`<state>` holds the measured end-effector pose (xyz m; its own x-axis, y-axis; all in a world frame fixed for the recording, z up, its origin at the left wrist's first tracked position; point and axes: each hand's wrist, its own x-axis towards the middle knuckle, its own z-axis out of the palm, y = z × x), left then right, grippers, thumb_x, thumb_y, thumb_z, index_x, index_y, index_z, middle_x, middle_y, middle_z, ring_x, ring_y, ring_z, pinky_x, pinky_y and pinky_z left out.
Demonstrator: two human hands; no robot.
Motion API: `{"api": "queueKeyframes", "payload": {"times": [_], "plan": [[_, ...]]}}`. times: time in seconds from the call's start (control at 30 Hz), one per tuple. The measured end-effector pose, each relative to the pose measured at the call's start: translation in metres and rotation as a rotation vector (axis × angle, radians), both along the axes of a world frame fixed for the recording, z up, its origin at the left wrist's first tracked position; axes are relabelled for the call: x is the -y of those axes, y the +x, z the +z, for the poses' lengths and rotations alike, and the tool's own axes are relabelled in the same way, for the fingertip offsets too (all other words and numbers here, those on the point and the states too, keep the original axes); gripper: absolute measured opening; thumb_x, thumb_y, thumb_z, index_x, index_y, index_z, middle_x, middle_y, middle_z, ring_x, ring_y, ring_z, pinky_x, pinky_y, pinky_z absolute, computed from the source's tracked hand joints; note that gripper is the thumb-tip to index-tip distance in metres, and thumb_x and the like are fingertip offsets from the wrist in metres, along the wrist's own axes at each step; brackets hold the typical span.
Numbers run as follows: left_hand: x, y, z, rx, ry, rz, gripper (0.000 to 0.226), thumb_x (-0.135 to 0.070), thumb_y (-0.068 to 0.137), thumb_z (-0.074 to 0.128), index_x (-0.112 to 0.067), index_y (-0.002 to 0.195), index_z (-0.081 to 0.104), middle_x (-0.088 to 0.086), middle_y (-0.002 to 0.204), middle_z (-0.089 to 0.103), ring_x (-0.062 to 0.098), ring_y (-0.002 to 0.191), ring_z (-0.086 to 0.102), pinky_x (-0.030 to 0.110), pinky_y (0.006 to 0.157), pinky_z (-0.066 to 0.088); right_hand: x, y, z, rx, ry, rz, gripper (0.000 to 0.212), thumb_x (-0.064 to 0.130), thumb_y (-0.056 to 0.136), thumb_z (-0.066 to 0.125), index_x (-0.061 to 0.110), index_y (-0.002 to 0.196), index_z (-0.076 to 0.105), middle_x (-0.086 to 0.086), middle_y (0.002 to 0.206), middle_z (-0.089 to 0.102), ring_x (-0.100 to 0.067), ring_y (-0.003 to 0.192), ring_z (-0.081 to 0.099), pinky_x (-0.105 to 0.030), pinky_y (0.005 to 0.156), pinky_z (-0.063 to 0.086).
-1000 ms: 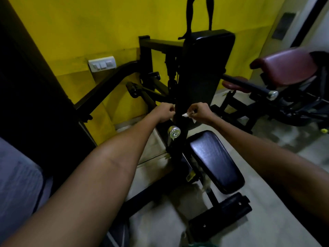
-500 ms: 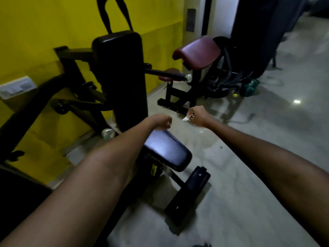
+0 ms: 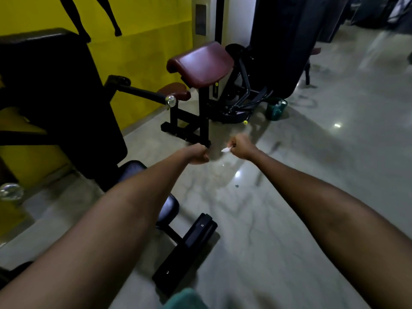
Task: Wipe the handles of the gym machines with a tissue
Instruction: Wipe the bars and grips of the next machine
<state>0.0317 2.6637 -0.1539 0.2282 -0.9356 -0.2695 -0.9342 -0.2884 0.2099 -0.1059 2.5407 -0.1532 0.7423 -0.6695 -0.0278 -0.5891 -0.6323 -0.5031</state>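
Centrally, we see the white tissue (image 3: 226, 149) pinched in our right hand (image 3: 242, 146), held in the air above the grey floor (image 3: 312, 175). Our left hand (image 3: 199, 154), just beside it, is fisted and holds nothing. Beyond stands a machine with a maroon pad (image 3: 200, 61); its chrome-tipped handle (image 3: 145, 93) is untouched.

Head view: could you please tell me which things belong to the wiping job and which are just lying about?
Job:
- tissue, pinched in right hand
- left hand, fisted, holding nothing
- machine handle with chrome cap

Lying about:
- maroon pad
- green bucket
- black seat
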Motion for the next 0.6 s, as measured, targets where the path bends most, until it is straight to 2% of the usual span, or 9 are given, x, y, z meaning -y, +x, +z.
{"api": "queueKeyframes", "payload": {"times": [0.13,0.2,0.3,0.33,0.43,0.53,0.6], "plan": [[0.045,-0.009,-0.017,-0.021,0.098,0.058,0.028,-0.013,0.093,0.047,0.007,0.109,0.060,0.023,0.117,0.059,0.035,0.110,0.055,0.032,0.086,0.042,0.050,-0.005,-0.016,-0.017,0.058,-0.009,0.016,0.014,0.079,0.072,0.001,0.090,0.069,-0.014,0.091,0.066,-0.027,0.086,0.062,-0.023,0.068,0.038],[0.072,-0.014,-0.023,-0.036,0.145,0.071,0.030,-0.015,0.095,0.048,0.006,0.113,0.059,0.021,0.118,0.059,0.034,0.112,0.054,0.032,0.087,0.042,0.078,-0.002,-0.024,-0.043,0.068,-0.001,0.014,0.012,0.079,0.070,0.002,0.089,0.070,-0.015,0.093,0.067,-0.027,0.086,0.061,-0.022,0.067,0.038],[0.118,-0.005,-0.038,-0.115,0.271,0.111,0.031,-0.016,0.095,0.050,0.007,0.114,0.059,0.016,0.108,0.063,0.033,0.107,0.060,0.034,0.083,0.046,0.120,0.011,-0.034,-0.082,0.069,0.023,0.011,0.006,0.079,0.066,0.004,0.089,0.071,-0.013,0.091,0.067,-0.022,0.079,0.059,-0.019,0.056,0.036],[0.136,0.000,-0.042,-0.141,0.335,0.128,0.032,-0.017,0.095,0.049,0.006,0.115,0.059,0.016,0.111,0.065,0.031,0.103,0.063,0.034,0.084,0.048,0.134,0.017,-0.036,-0.096,0.057,0.046,0.012,0.006,0.079,0.066,0.005,0.089,0.071,-0.012,0.090,0.067,-0.022,0.080,0.060,-0.018,0.054,0.035],[0.184,0.016,-0.045,-0.203,0.485,0.228,0.037,-0.021,0.098,0.044,0.004,0.123,0.054,0.017,0.124,0.060,0.025,0.095,0.061,0.036,0.090,0.048,0.178,0.037,-0.038,-0.125,0.035,0.123,0.016,0.002,0.078,0.062,0.004,0.091,0.072,-0.012,0.096,0.069,-0.025,0.090,0.063,-0.018,0.062,0.038],[0.227,0.031,-0.038,-0.273,0.528,0.306,0.040,-0.023,0.101,0.038,0.003,0.131,0.048,0.017,0.133,0.054,0.030,0.114,0.057,0.039,0.099,0.042,0.218,0.057,-0.032,-0.157,0.018,0.209,0.016,0.000,0.077,0.063,0.002,0.091,0.071,-0.013,0.098,0.069,-0.025,0.093,0.063,-0.018,0.063,0.039],[0.253,0.045,-0.036,-0.326,0.492,0.370,0.040,-0.023,0.101,0.037,0.003,0.129,0.050,0.019,0.131,0.055,0.031,0.110,0.058,0.040,0.099,0.042,0.245,0.075,-0.023,-0.144,0.010,0.245,0.014,0.002,0.078,0.064,0.001,0.091,0.071,-0.013,0.097,0.069,-0.026,0.094,0.063,-0.019,0.067,0.040]]}}
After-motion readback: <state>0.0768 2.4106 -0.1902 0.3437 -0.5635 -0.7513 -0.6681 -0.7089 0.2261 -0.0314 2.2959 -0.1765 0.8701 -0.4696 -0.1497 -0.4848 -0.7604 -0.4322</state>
